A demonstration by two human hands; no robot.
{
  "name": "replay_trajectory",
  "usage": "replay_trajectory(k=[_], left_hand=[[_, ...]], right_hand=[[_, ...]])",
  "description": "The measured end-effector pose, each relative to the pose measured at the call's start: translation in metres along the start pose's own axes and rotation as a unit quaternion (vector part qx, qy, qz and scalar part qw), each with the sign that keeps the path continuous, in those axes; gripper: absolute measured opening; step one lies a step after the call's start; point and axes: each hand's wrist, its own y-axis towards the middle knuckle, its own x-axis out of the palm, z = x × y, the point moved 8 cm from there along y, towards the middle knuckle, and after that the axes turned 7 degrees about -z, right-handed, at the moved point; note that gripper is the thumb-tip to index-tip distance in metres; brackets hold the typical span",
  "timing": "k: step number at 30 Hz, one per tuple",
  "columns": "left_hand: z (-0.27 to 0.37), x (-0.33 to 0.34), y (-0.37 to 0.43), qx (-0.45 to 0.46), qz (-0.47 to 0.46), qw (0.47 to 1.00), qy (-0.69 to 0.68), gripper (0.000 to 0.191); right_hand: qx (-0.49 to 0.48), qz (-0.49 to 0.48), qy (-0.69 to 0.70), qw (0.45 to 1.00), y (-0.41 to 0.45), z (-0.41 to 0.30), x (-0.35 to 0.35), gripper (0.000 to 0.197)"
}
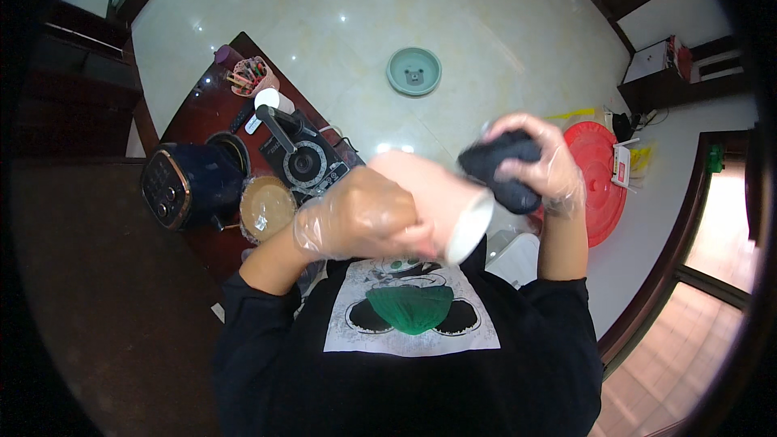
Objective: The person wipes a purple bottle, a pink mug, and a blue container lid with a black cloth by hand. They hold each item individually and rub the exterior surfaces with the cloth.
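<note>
My left hand (pixel 370 215), in a clear plastic glove, grips a pale pink cylindrical container (pixel 425 194) with a white rim by what looks like its handle. The container lies tilted, its white-rimmed end toward the lower right. My right hand (pixel 537 164), also gloved in clear plastic, holds a dark, soft cloth-like bundle (pixel 507 173) just right of the container. Whether cloth and container touch cannot be told. Both hands are slightly blurred and are held in front of my chest.
At left, a dark red wooden table (pixel 200 103) carries a navy air fryer (pixel 194 185), a black round-plated device (pixel 306 161), a paper-lined bowl (pixel 267 209) and a pen holder (pixel 255 76). A green basin (pixel 414 71) stands on the floor; a red round lid (pixel 598 185) is at right.
</note>
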Motion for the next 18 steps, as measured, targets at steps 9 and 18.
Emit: replay_trajectory(k=[9,18], left_hand=[[-0.078,-0.029,-0.054,-0.274,0.36,0.883,-0.124,0.035],[-0.07,-0.026,-0.043,-0.198,0.467,0.759,-0.409,0.031]], right_hand=[[0.035,0.129,0.253,0.958,-0.042,0.063,0.014,0.109],[0.033,-0.056,0.298,0.952,0.026,0.09,0.079,0.139]])
